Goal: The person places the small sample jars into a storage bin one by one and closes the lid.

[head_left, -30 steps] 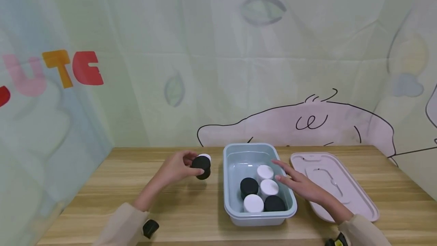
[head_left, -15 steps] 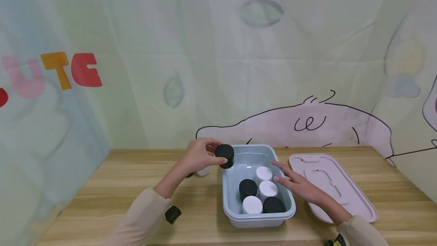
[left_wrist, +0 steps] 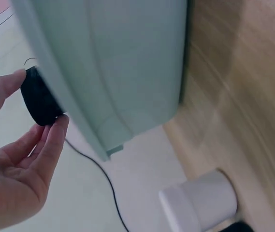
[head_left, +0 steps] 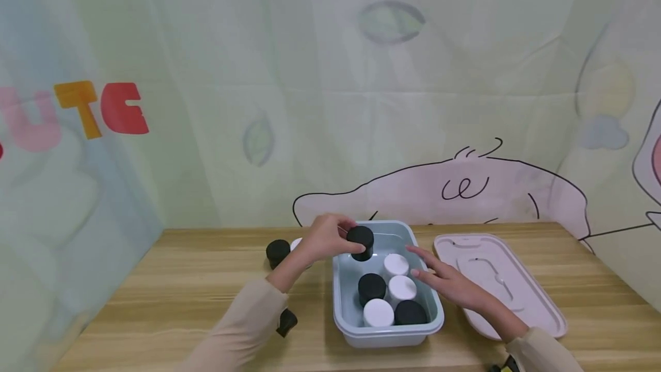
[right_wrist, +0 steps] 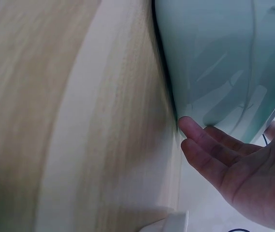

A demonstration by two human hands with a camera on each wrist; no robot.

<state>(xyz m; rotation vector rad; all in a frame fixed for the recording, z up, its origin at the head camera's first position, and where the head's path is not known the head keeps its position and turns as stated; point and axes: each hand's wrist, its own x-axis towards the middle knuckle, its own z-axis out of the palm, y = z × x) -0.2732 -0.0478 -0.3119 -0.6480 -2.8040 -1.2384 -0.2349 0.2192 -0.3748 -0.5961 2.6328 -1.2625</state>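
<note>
In the head view my left hand (head_left: 326, 239) pinches a small black round jar (head_left: 361, 240) between thumb and fingers, over the back left of a light blue plastic tub (head_left: 338, 303). The left wrist view shows the jar (left_wrist: 40, 96) just past the tub's rim. My right hand (head_left: 459, 287) lies at the tub's right side, thumb by the rim. Its fingers (right_wrist: 202, 159) extend along the outer wall in the right wrist view. Inside the tub stand white jars (head_left: 378, 313) and black jars (head_left: 372, 287), grouped toward the front and right.
Left of the tub a black jar (head_left: 277, 252) stands on the wooden table (head_left: 170, 297), beside a white jar (left_wrist: 200, 200) that my left arm partly hides. A pale pinkish lid (head_left: 516, 297) lies flat to the right. A printed curtain (head_left: 217, 102) hangs behind.
My left hand has picked up the black jar from the group on the left and carried it right, over the tub. The right hand has stayed at the tub's side.
</note>
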